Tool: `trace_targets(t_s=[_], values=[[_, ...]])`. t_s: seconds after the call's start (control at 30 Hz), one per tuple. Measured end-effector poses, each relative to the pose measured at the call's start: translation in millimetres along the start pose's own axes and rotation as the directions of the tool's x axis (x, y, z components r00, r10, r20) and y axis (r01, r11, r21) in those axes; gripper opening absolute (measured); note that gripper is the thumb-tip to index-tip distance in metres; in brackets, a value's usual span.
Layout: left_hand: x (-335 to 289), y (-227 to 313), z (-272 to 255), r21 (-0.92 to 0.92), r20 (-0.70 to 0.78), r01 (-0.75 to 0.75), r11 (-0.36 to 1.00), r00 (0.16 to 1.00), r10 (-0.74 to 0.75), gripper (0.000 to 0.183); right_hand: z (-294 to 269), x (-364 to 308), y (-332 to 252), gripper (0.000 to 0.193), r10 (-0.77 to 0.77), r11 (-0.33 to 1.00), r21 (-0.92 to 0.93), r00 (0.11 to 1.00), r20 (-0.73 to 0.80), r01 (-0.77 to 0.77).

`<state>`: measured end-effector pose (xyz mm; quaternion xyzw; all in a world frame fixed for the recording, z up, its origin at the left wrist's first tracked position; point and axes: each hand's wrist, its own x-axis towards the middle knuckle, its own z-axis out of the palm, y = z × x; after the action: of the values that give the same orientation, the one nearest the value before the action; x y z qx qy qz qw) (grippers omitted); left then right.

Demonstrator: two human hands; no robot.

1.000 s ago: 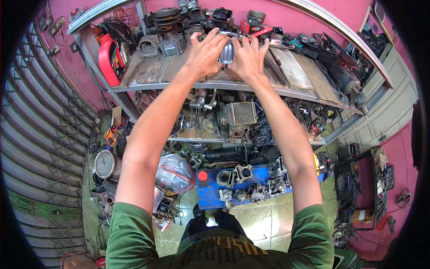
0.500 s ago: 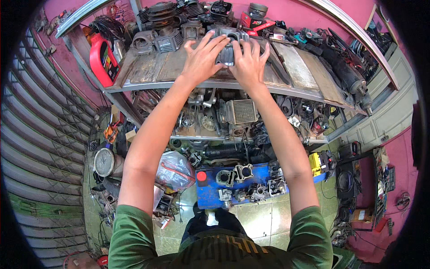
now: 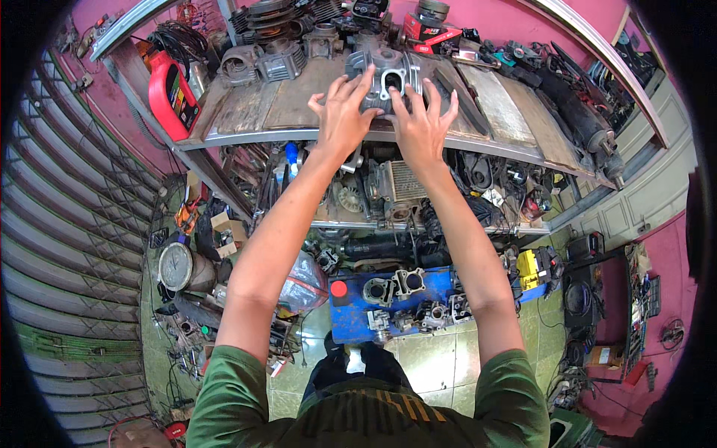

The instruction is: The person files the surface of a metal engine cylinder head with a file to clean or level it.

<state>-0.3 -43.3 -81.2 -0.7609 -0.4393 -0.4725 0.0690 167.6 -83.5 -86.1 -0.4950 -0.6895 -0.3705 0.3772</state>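
Observation:
A grey, finned metal engine cylinder head (image 3: 385,57) rests near the front of the upper shelf. One flanged port faces me, with a dark opening. My left hand (image 3: 343,112) grips its left side, thumb low and fingers up along the edge. At the right side my right hand (image 3: 420,123) holds it, its outer fingers lifted away from the metal. Both thumbs lie by the lower edge, close to the shelf's front rail. My palms hide part of its underside. Behind it stand other finned cylinders (image 3: 282,60) and greasy engine parts.
The upper shelf (image 3: 299,101) is of wooden boards in a metal frame. A red oil bottle (image 3: 170,101) stands at its left end, a dark exhaust pipe (image 3: 579,127) lies right. Below are crowded engine parts and a blue bench (image 3: 351,317) bearing gaskets and castings.
The cylinder head has tipped, so its port shows larger and lower. Both hands have come slightly down and nearer to me with it, still gripping its sides.

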Motion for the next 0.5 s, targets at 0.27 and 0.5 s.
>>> trace_targets(t_s=[0.27,0.5], values=[[-6.2,-8.6,8.2,0.133,-0.035,-0.095,0.986,0.994,0.101,0.062,10.0,6.2,5.4,0.026,0.032,0.999,0.034,0.994,-0.101,-0.029],[-10.5,-13.1,13.5,0.088,-0.036,-0.044,0.995,0.998,0.048,0.063,2.3,5.4,15.0,0.032,0.104,0.962,0.264,0.99,-0.093,-0.076]])
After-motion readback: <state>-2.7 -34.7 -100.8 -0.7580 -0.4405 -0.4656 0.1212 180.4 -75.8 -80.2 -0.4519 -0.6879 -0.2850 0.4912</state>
